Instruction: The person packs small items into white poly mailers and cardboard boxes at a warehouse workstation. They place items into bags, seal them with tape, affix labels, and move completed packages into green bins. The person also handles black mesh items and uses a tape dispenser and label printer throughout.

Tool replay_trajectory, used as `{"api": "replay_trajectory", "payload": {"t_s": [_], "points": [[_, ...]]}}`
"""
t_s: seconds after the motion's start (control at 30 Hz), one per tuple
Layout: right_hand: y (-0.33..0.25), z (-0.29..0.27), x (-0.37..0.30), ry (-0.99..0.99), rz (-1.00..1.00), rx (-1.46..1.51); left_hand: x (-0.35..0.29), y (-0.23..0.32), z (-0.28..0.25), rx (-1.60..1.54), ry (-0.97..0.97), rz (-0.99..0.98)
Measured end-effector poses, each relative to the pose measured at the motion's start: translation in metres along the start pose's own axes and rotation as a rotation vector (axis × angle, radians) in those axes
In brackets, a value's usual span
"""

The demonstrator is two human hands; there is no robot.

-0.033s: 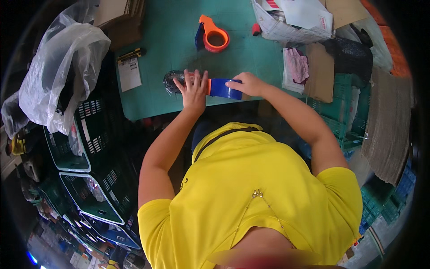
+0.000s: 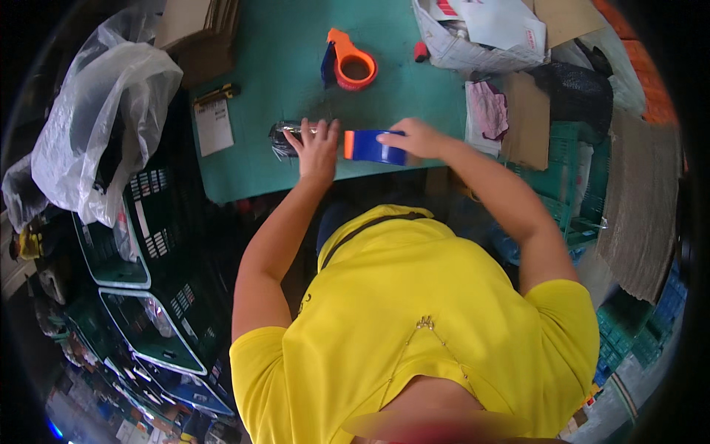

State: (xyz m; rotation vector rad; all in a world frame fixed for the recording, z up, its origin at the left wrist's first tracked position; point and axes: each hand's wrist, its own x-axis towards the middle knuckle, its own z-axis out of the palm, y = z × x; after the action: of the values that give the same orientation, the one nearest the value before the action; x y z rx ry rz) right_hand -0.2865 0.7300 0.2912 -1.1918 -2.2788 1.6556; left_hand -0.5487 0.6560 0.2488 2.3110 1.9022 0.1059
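One gap has opened: the blue tape dispenser (image 2: 370, 147), clasped in the right hand (image 2: 421, 140), now sits apart, right of the black package (image 2: 282, 136); the left hand (image 2: 318, 153), fingers spread, covers that package on the tabletop (image 2: 259, 96).

Site type: packing workshop or stockroom; the exact class cannot be confirmed. Indicators: the table (image 2: 277, 81), upper centre of the frame, carries an orange tape dispenser (image 2: 342, 49). A blue dispenser (image 2: 377, 146) is at centre. Cardboard (image 2: 194, 26) is stacked at upper left; a second stack (image 2: 640, 207) stands at right. Open-fronted crates (image 2: 154, 231) are stacked at left; green crates (image 2: 549, 176) stand at right. A plastic bag (image 2: 111, 122) hangs over the left crates.
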Motion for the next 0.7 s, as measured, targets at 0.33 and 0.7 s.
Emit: {"api": "replay_trajectory", "payload": {"t_s": [0.33, 0.7], "points": [[-0.043, -0.032, -0.025, -0.178, 0.223, -0.487, -0.016, 0.019, 0.022, -1.291, 0.076, -0.1], [-0.043, 0.063, -0.023, 0.517, 0.25, 0.041, -0.043, 0.022, 0.038, -1.437, 0.284, -0.289]]}}
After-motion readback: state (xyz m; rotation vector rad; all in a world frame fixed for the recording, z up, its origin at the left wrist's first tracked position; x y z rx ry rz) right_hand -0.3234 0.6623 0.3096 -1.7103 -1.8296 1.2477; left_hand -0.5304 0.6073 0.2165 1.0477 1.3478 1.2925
